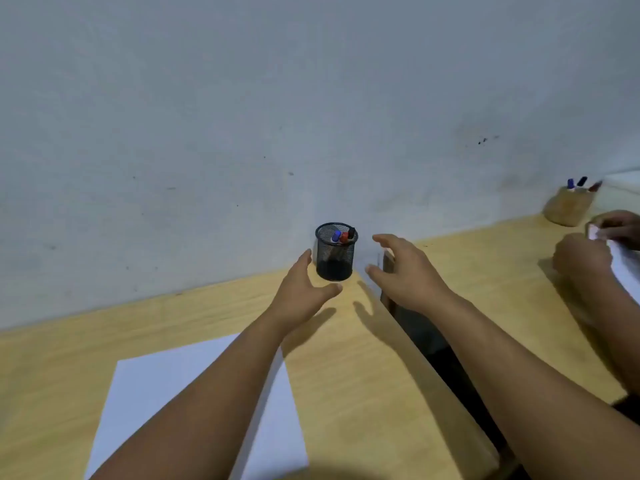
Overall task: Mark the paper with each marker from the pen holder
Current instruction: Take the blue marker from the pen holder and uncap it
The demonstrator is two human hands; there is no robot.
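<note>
A black mesh pen holder [335, 258] stands at the back of the wooden desk [346, 358], close to the wall. Three markers stick up inside it: one with a blue cap [335, 236], one with a red cap [344, 237], one with a black cap [351, 232]. My left hand [302, 289] is just left of the holder, fingers apart, holding nothing. My right hand [405, 271] hovers to the holder's right, also open and empty. A white sheet of paper [162, 386] lies near the front left, partly under my left forearm.
A grey wall rises behind the desk. A dark gap [433, 344] separates my desk from a second desk on the right, where another person's hands [585, 258] handle white paper. A wooden pen holder [568, 206] with markers stands there.
</note>
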